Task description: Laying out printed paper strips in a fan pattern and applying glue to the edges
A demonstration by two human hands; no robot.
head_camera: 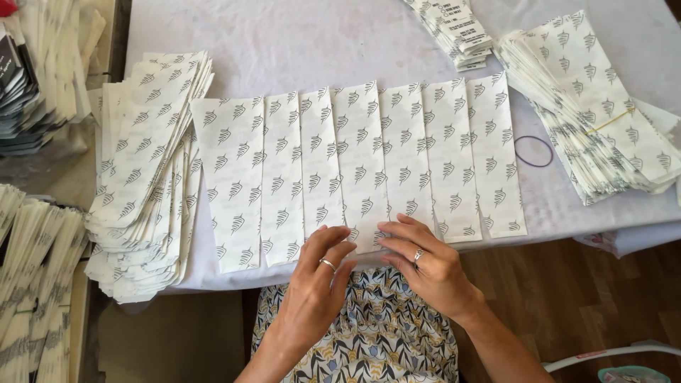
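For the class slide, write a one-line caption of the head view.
Both hands press the lower edges of overlapping patterned paper bags fanned across a white table.

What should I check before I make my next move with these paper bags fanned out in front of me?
1. Both hands on the row: ok. The left hand and right hand rest flat on the near ends of the middle bags.
2. Fanned row of bags overlapping evenly: ok, though the leftmost bag sits a little lower.
3. Near ends supported: not ok; several hang past the table edge.
4. Left stack tidy: not ok, it is splayed and hangs over the edge.
5. Rubber band at hand: ok, lying loose right of the row.
6. Right stack bound: ok, a yellow band crosses it.
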